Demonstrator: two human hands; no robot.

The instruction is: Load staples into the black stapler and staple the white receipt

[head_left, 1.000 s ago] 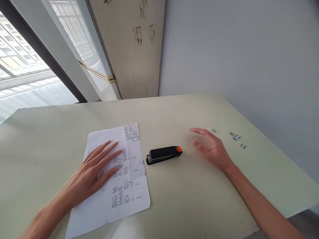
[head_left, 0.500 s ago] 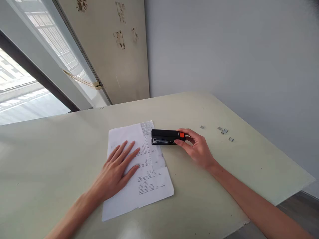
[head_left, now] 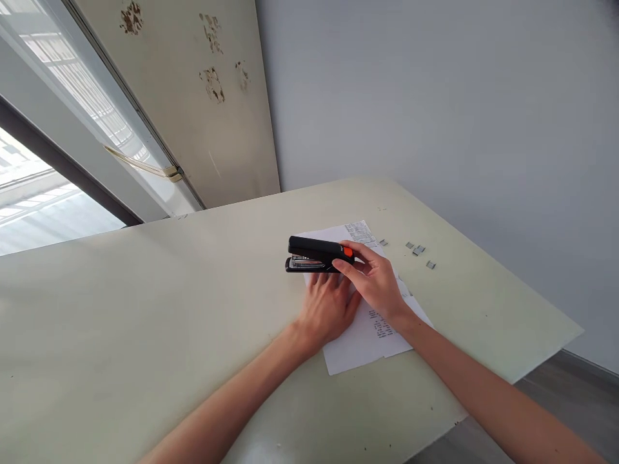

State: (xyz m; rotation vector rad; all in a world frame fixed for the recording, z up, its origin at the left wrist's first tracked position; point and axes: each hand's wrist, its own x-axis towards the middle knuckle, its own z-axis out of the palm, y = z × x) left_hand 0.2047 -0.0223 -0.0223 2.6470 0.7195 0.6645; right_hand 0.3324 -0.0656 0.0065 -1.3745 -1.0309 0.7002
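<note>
My left hand [head_left: 329,308] lies flat on the white printed paper [head_left: 355,354], its fingers spread and their tips hidden beneath the stapler. Above that hand and the paper, my right hand [head_left: 380,280] grips the black stapler [head_left: 314,248] by its orange-marked rear end. The stapler points left, with a gap between its upper arm and its base, and its front reaches past the paper's left edge. Printed text shows along the right part of the paper.
Several small staple strips [head_left: 418,250] lie right of the paper on the pale table [head_left: 193,309]. Behind stand a grey wall [head_left: 435,96] and a stained beige panel [head_left: 232,129]. A window is at the left, and the table's edge runs along the right.
The paper has slid right under my left hand, towards the staple strips. The stapler is now over my left hand and tilted slightly, its jaw a little wider. The view has shifted somewhat.
</note>
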